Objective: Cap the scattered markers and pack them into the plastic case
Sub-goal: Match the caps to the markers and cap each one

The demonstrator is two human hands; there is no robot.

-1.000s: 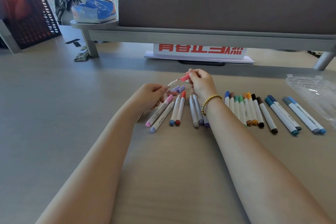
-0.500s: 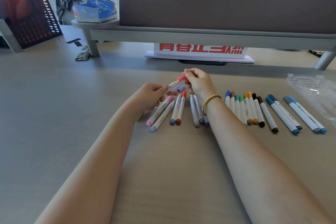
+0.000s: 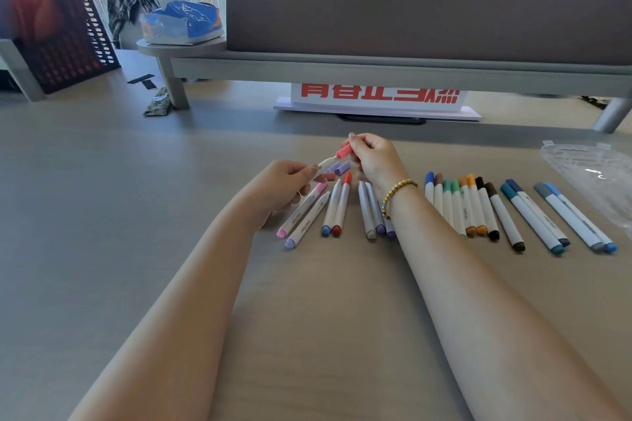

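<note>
So the whole thing comes down to lining up 2 small parts in mid-air. The left hand (image 3: pixel 284 186) pinches the white plastic barrel of an uncapped marker (image 3: pixel 326 161) between thumb and fingertips, with the other fingers curled under. The barrel's long axis runs from about 8 o'clock up to 2 o'clock, tip end pointing at the right hand (image 3: pixel 372 161). That hand pinches a coral-red plastic cap (image 3: pixel 343 150) just off the tip at the 2 o'clock end, open mouth facing the marker as far as I can tell. Cap and tip look touching or just about; can't tell if it's seated. I'd guess the next bit is a straight push along that same diagonal.

The clear plastic case (image 3: pixel 595 178) is way off at 3 o'clock from the hands, nearer the right arm. A few loose lilac and dusty-pink caps (image 3: pixel 337 169) sit on the beige table (image 3: pixel 136 215) just under the hands.

Writing: the barrels lying flat have small grey print that looks like "marker", too tiny to swear by. The white sign with red characters (image 3: pixel 378 95) at 12 o'clock is cut off by the shelf, not readable.
</note>
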